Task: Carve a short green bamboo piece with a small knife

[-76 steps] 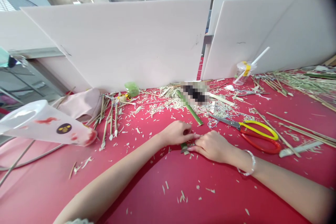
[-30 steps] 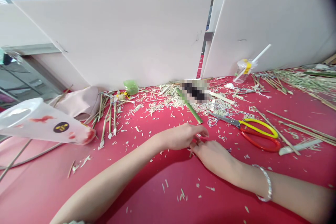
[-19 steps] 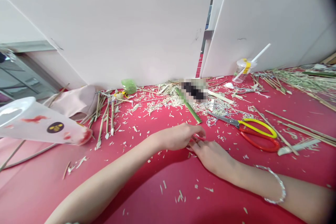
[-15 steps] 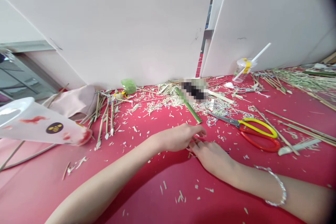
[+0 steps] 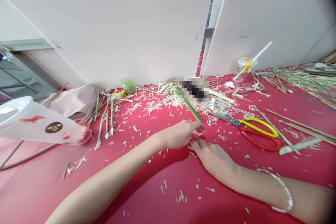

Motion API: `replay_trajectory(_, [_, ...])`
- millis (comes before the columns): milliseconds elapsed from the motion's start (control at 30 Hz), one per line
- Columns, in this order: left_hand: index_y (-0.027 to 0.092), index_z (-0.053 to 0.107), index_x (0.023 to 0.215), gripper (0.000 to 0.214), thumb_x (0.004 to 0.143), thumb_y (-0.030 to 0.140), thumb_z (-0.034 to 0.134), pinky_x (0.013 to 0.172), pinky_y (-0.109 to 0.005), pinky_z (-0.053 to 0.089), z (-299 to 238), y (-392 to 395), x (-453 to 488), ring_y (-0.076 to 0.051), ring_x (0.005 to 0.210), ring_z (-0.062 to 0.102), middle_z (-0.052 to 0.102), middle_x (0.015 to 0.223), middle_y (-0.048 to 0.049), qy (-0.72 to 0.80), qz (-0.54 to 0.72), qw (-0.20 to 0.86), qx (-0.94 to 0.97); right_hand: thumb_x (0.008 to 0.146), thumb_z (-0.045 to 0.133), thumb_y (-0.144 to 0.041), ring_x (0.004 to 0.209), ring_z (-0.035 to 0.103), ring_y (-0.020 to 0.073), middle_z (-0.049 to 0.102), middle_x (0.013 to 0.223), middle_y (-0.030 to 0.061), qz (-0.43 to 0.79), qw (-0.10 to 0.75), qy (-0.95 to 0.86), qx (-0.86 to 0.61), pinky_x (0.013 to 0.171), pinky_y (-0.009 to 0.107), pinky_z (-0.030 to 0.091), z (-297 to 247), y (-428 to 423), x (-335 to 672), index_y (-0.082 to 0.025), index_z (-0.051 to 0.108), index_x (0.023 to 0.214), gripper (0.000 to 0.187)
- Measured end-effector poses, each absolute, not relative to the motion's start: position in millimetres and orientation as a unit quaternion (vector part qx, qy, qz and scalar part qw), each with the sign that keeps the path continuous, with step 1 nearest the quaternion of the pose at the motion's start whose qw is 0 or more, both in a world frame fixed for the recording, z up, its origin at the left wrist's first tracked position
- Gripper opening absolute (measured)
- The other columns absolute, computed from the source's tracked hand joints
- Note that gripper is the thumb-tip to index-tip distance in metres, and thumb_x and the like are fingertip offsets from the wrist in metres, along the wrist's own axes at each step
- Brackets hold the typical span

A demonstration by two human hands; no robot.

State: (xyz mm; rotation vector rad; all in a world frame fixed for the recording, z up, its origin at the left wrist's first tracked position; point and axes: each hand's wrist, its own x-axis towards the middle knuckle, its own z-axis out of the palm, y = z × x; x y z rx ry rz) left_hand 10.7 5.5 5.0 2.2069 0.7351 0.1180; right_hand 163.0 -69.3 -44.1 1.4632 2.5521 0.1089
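Observation:
My left hand (image 5: 181,134) reaches forward over the red tabletop (image 5: 162,199), its fingertips close to the lower end of a long green bamboo strip (image 5: 189,106). My right hand (image 5: 212,159) rests low on the table just below it, with its fingers curled toward my left hand. A small red bit (image 5: 197,138) shows between the two hands, too small to identify. Pale bamboo shavings lie scattered around both hands. A silver bangle (image 5: 282,192) sits on my right forearm.
Red-handled scissors with yellow inner grips (image 5: 258,133) lie to the right. Bamboo sticks (image 5: 105,119) lie at left by a pink cloth bag (image 5: 76,101). A stained white cone (image 5: 44,126) juts in at far left. White partition boards (image 5: 105,35) stand behind.
The small green piece held between my hands earlier is no longer visible. My hands have drawn slightly apart, and the bangle has slid along my right forearm toward the elbow.

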Motion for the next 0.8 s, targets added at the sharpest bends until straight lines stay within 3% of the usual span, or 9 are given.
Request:
replay_trajectory(567, [0.010, 0.055, 0.114, 0.042, 0.081, -0.009, 0.037, 0.066, -0.024, 0.051, 5.9, 8.1, 11.1, -0.020, 0.095, 0.069, 0.069, 0.113, -0.0160, 0.308, 0.057, 0.397, 0.863, 0.088, 0.038, 0.005, 0.067, 0.074, 0.0233, 0.071, 0.083, 0.0124, 0.028, 0.114, 0.863, 0.492, 0.053, 0.028, 0.056, -36.4, -66.6, 158.3, -0.012, 0.059, 0.109, 0.034])
replay_trajectory(800, [0.011, 0.054, 0.110, 0.041, 0.081, -0.009, 0.033, 0.057, -0.019, 0.049, 2.1, 12.4, 9.7, -0.017, 0.088, 0.071, 0.070, 0.108, -0.0143, 0.308, 0.069, 0.421, 0.850, 0.092, 0.040, -0.003, 0.066, 0.073, 0.0249, 0.069, 0.087, 0.0121, 0.032, 0.073, 0.856, 0.511, 0.051, 0.030, 0.054, -44.9, -70.8, 162.3, -0.014, 0.057, 0.109, 0.026])
